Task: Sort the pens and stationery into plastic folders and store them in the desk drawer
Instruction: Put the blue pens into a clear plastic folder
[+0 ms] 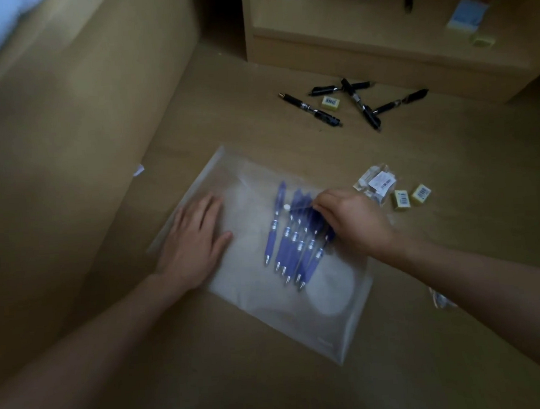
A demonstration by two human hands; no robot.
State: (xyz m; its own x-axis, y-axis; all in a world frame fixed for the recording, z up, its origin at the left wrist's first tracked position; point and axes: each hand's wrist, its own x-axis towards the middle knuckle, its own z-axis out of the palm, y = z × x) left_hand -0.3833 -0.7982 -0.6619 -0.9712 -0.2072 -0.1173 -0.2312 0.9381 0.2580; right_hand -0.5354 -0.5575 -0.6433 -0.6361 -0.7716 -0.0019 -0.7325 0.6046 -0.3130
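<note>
A clear plastic folder [268, 299] is lying flat on the wooden floor [428, 337], holding a fanned bunch of blue pens [292, 247]; the left hand [192, 240] is pressing on its left part, fingers straight and slightly apart; the right hand [352, 221] is curling over the pens' upper ends, fingertips pinching there and hiding them; beyond, black pens [357, 102] are lying scattered round a yellow eraser [331, 102]; to the right, a crumpled clear packet [375, 182] is sitting just beside two more yellow erasers [412, 197]; a wooden cabinet [380, 58] is standing behind.
</note>
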